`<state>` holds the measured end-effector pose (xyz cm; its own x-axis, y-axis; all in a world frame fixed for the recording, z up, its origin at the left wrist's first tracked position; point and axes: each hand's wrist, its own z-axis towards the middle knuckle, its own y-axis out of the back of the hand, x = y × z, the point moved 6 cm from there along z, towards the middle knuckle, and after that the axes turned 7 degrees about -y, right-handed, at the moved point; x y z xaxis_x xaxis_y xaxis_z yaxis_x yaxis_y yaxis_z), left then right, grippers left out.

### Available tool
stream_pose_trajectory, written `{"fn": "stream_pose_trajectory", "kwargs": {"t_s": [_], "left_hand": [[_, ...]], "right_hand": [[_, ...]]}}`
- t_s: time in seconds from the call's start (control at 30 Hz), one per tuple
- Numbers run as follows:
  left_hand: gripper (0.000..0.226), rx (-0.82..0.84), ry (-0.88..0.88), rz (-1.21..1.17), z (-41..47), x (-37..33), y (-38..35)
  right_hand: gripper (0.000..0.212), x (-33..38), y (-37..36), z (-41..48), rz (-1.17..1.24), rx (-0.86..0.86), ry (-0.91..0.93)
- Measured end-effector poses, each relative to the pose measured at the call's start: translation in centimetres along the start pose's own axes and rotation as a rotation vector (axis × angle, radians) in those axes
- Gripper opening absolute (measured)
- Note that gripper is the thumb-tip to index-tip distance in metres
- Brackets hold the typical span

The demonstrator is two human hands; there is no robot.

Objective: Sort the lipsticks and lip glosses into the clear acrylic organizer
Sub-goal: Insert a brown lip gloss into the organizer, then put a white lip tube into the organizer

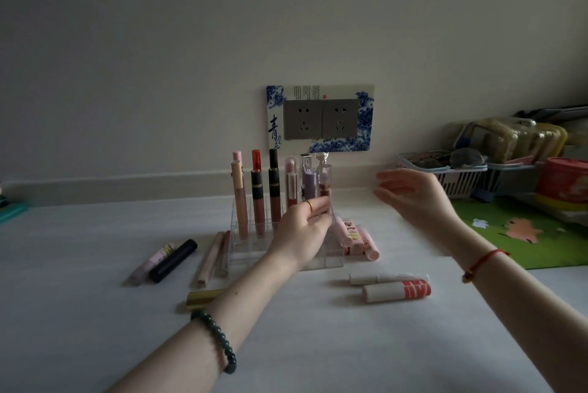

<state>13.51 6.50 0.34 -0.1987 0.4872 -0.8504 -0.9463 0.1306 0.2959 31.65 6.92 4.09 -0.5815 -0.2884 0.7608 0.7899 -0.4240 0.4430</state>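
The clear acrylic organizer (241, 246) stands mid-table with several tubes upright in its back row: a beige gloss (239, 198), two black-capped glosses (257, 192), a pink one (290, 182), a purple one (308, 181). My left hand (302, 233) pinches the base of a clear gloss with dark red fluid (324, 174) at the row's right end. My right hand (410, 195) hovers open just to the right, holding nothing. Loose tubes lie around: pink and black (173, 260), two slim beige (211, 257), a gold one (203, 299), pink ones (366, 241), two white-and-red (397, 291).
A decorated double wall socket (320, 119) sits behind the organizer. At the right are a green mat (521, 230), white baskets (445, 170) with clutter and a red tin (563, 182). A teal object (11, 211) pokes in at the left edge.
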Motion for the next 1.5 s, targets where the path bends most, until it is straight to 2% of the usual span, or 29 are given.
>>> {"fn": "stream_pose_trajectory", "kwargs": {"t_s": [0.07,0.2,0.33,0.47,0.6,0.7,0.87,0.97,1.03,1.17,1.23,1.33,1.4,1.5], "left_hand": [[0.026,0.034,-0.015,-0.001,0.0,-0.7,-0.8],[0.041,0.107,-0.027,0.031,0.7,-1.5,-3.3],[0.043,0.177,0.0,0.048,1.3,-1.7,-6.5],[0.048,0.227,0.037,0.148,2.5,-0.6,-9.5],[0.046,0.251,0.064,0.366,4.1,1.2,-11.1],[0.05,0.314,0.057,0.264,5.0,2.0,-12.4],[0.052,0.324,0.049,0.282,5.4,2.9,-13.0],[0.051,0.308,0.009,0.303,5.4,2.7,-12.7],[0.048,0.273,-0.013,0.421,5.1,2.0,-12.0],[0.043,0.24,-0.079,0.618,3.7,-0.3,-10.8],[0.041,0.239,-0.152,0.575,2.8,-1.4,-10.2],[0.037,0.234,-0.26,0.341,1.5,-3.0,-8.8],[0.037,0.165,-0.304,0.253,1.0,-3.6,-7.1],[0.032,0.043,-0.35,0.257,0.3,-3.7,-4.3]], "right_hand": [[0.033,-1.1,2.0,-0.2,-0.036,-0.043,-0.012],[0.029,-3.7,6.0,-0.1,-0.066,-0.135,-0.069],[0.029,-7.0,7.9,-0.6,-0.112,-0.173,-0.175],[0.034,-9.6,6.4,-1.4,-0.345,-0.053,-0.241],[0.038,-10.1,5.0,-1.5,-0.51,0.044,-0.193],[0.04,-10.7,4.4,-1.6,-0.602,0.105,-0.204],[0.031,-10.9,4.6,-1.4,-0.611,0.064,-0.217],[0.021,-9.7,5.2,-1.3,-0.577,0.013,-0.166],[0.017,-8.1,6.2,-1.3,-0.51,-0.078,-0.092],[0.021,-4.5,8.3,-2.1,-0.304,-0.215,0.047],[0.024,-2.9,8.7,-2.8,-0.168,-0.231,0.088],[0.029,-0.3,7.9,-3.8,0.019,-0.164,0.155],[0.031,1.4,6.8,-4.3,0.093,-0.108,0.19],[0.032,3.5,4.8,-4.9,0.21,-0.043,0.201]]}}
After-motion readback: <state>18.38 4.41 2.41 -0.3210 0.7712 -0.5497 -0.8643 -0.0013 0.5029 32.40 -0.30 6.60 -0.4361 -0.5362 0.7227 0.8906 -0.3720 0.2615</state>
